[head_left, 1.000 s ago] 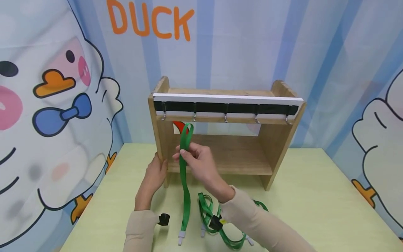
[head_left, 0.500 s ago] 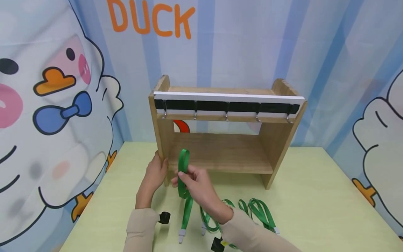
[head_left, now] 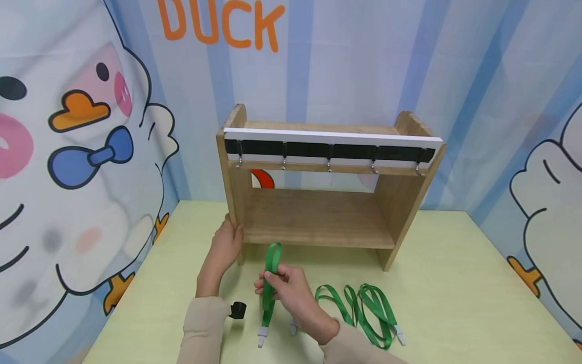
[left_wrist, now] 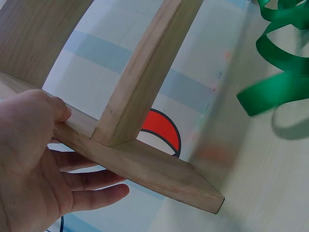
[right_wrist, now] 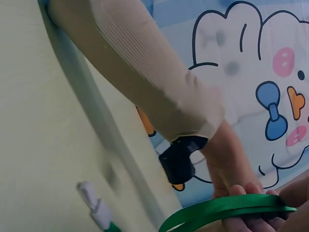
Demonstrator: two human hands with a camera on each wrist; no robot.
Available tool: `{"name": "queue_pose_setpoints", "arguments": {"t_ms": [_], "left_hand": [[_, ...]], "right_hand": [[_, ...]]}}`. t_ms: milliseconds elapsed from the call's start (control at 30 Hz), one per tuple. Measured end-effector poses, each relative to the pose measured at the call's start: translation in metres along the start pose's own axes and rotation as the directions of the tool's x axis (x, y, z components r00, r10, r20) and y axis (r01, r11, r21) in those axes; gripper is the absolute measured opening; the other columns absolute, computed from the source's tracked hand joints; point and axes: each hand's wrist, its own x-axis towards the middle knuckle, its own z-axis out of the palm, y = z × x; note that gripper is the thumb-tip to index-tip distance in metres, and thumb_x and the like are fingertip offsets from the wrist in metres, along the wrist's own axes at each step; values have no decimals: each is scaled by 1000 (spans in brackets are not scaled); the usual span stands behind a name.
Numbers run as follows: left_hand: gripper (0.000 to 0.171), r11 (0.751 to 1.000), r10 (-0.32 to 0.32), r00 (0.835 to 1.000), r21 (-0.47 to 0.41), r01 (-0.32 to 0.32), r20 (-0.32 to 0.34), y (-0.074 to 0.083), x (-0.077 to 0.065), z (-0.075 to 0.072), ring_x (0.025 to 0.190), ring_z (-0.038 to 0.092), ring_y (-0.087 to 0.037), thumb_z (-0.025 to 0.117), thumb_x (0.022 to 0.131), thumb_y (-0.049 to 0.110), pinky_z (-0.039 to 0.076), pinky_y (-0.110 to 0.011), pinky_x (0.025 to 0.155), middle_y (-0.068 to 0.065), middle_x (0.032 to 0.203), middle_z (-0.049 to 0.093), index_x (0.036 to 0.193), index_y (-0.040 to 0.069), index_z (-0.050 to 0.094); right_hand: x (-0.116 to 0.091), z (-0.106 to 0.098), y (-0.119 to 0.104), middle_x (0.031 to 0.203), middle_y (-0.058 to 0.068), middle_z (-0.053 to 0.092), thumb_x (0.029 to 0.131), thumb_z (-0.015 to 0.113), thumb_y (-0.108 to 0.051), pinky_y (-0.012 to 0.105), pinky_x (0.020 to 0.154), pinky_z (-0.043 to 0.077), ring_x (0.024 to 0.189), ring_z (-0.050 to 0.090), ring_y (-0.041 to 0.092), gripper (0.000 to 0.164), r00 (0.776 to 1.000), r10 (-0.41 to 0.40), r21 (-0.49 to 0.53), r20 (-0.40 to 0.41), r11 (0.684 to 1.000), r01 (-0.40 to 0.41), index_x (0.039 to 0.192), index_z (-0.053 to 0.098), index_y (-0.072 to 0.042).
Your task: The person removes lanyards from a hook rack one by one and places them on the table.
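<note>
My right hand (head_left: 295, 296) pinches a green lanyard (head_left: 271, 263) between thumb and fingers, near its folded loop. The lanyard hangs in front of the wooden shelf unit (head_left: 318, 217), its white clip (head_left: 262, 336) low over the table. From the right wrist view, the lanyard's loop (right_wrist: 227, 208) lies across the fingertips. My left hand (head_left: 225, 242) grips the left side panel of the unit. In the left wrist view, the thumb is on one side of the panel (left_wrist: 145, 164) and the fingers reach past the other side.
Several metal hooks (head_left: 329, 164) line a black strip on the unit's upper front rail. More green lanyards (head_left: 375, 303) lie coiled on the table (head_left: 454, 283), right of my right hand. A printed duck curtain (head_left: 345, 60) stands behind and at both sides.
My right hand has come down with the lanyard from in front of the shelf opening to below the lower shelf. The left hand keeps its grip on the panel.
</note>
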Motion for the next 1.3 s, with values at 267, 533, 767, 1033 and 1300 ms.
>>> {"name": "queue_pose_setpoints", "arguments": {"t_ms": [267, 533, 767, 1033, 1300], "left_hand": [[49, 1000, 7, 1000, -14, -7, 7, 0, 0, 0, 103, 63, -46, 42, 108, 15, 56, -54, 75, -34, 120, 56, 145, -15, 30], [49, 1000, 5, 1000, -14, -5, -5, 0, 1, -3, 104, 63, -46, 43, 108, 15, 55, -56, 78, -33, 118, 57, 145, -15, 31], [51, 1000, -4, 1000, -29, 4, 1, 1, -1, -1, 106, 62, -46, 42, 108, 16, 56, -55, 78, -35, 125, 55, 147, -14, 30], [51, 999, 6, 1000, -37, -6, -4, 1, -2, 0, 106, 62, -46, 43, 107, 16, 55, -55, 79, -34, 124, 56, 147, -13, 30], [50, 999, 19, 1000, -27, -19, -13, 0, -2, 0, 100, 63, -43, 43, 108, 15, 56, -52, 74, -34, 124, 56, 147, -13, 31]], "right_hand": [[-5, -1, 22, 93, 15, 74, 105, 55, -10, 36, 75, 59, 83, 74, 21, 23, 996, 89, 37, 5, 995, -90, 109, 66, 10], [2, 0, 38, 90, 13, 74, 105, 54, -11, 38, 77, 59, 80, 73, 19, 25, 986, 166, 32, -6, 986, -166, 111, 65, 11], [13, -1, 48, 87, 10, 73, 105, 53, -11, 36, 76, 59, 74, 72, 15, 26, 965, 263, 36, -20, 964, -262, 115, 64, 10], [17, 1, 54, 89, 16, 73, 105, 49, -5, 35, 72, 60, 71, 71, 16, 25, 962, 273, 57, -26, 961, -272, 117, 59, 15], [16, 0, 51, 100, 25, 70, 102, 46, 1, 32, 70, 59, 79, 71, 24, 25, 964, 263, 44, -31, 964, -261, 117, 53, 19]]}}
